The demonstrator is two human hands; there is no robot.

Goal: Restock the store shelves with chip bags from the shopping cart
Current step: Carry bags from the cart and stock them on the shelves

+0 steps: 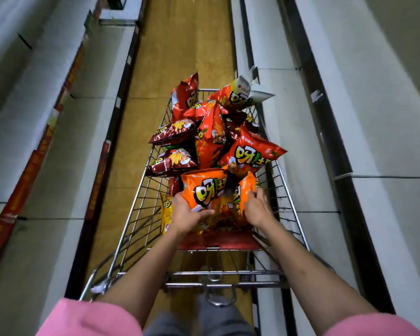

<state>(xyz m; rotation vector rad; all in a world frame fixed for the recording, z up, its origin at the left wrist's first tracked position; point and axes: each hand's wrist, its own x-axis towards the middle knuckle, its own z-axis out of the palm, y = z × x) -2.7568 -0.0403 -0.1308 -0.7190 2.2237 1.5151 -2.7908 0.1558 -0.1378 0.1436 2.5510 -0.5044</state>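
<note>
A metal shopping cart (141, 214) stands in the aisle in front of me, piled with several chip bags: red ones (250, 151) at the far end, dark maroon ones (171, 161) on the left, orange ones near me. My left hand (188, 213) grips the lower edge of an orange bag (204, 187) that stands upright at the near end of the cart. My right hand (256, 206) holds a second orange bag (244, 190) just to its right, fingers curled over its side. A yellow bag (166, 209) lies beside my left wrist.
White store shelves run along both sides of the aisle: left shelves (66, 132) with red price strips, right shelves (301, 132) with dark rails. A white tag (261, 94) juts out from the right shelf by the cart's far corner. The tan floor (180, 44) stretches ahead.
</note>
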